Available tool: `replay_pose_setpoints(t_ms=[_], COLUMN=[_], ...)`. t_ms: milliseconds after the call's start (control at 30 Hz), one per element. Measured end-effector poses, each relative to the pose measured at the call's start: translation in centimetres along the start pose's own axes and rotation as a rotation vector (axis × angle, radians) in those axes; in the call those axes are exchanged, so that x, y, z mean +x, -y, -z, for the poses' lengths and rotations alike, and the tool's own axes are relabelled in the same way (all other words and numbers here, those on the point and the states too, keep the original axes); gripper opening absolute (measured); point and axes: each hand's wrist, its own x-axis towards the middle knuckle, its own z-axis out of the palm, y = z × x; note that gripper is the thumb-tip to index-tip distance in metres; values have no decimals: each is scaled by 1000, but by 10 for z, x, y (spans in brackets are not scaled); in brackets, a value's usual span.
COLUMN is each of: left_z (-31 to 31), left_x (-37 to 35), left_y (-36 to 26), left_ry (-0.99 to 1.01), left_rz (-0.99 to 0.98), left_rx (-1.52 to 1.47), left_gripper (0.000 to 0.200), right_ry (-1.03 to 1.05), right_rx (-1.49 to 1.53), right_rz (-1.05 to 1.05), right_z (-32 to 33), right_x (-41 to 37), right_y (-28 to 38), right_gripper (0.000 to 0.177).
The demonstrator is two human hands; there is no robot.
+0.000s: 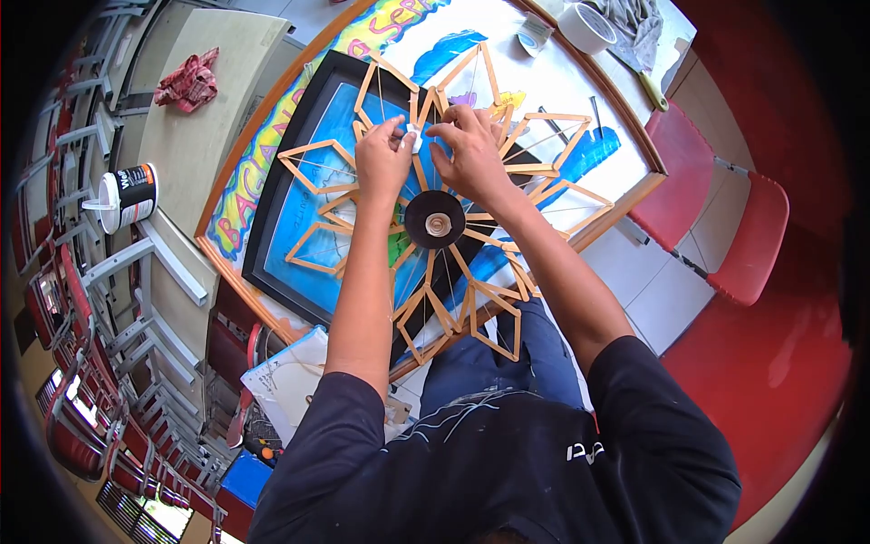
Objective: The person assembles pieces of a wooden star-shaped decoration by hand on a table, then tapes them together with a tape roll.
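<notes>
A star-shaped frame of thin wooden sticks lies before me, with pale threads strung across its points. A dark round hub with a pale coiled centre sits in its middle. My left hand, at the upper part of the frame, pinches a small white piece whose kind I cannot make out. Just to its right, my right hand is over the sticks, thumb and forefinger apart and bent. Its other fingers are partly hidden, and no held thing shows there.
Under the frame lie a black-edged blue panel and a painted, wood-rimmed board. A tape roll and a green-handled tool are at top right. A tub and red cloth are left; a red chair is right.
</notes>
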Motion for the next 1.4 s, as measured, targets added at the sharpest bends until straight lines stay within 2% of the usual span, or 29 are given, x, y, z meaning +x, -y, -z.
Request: replay_pose_setpoints(t_ms=[433, 533, 633, 733, 1133, 1333, 1400], left_z=[2, 3, 1, -2, -2, -5, -6], left_x=[1, 0, -1, -1, 0, -5, -6], left_y=[-7, -8, -3, -1, 3, 2, 2], left_ry=[58, 53, -37, -124, -81, -94, -104], left_rz=[24, 10, -102, -123, -171, -33, -46], left_rx=[22, 16, 96, 106, 135, 76, 58], left_gripper=[13, 13, 15, 15, 14, 17, 17], right_ry=[32, 23, 26, 27, 12, -60, -59], right_rx=[-7, -1, -7, -11, 8, -46, -75], right_rz=[-49, -50, -55, -55, -61, -97, -144], right_z=[0, 1, 2, 4, 2, -19, -28], right_x=[-22, -22, -21, -21, -22, -4, 5], right_y=[-4, -3, -3, -4, -3, -7, -8], right_gripper=[19, 19, 19, 19, 18, 14, 13])
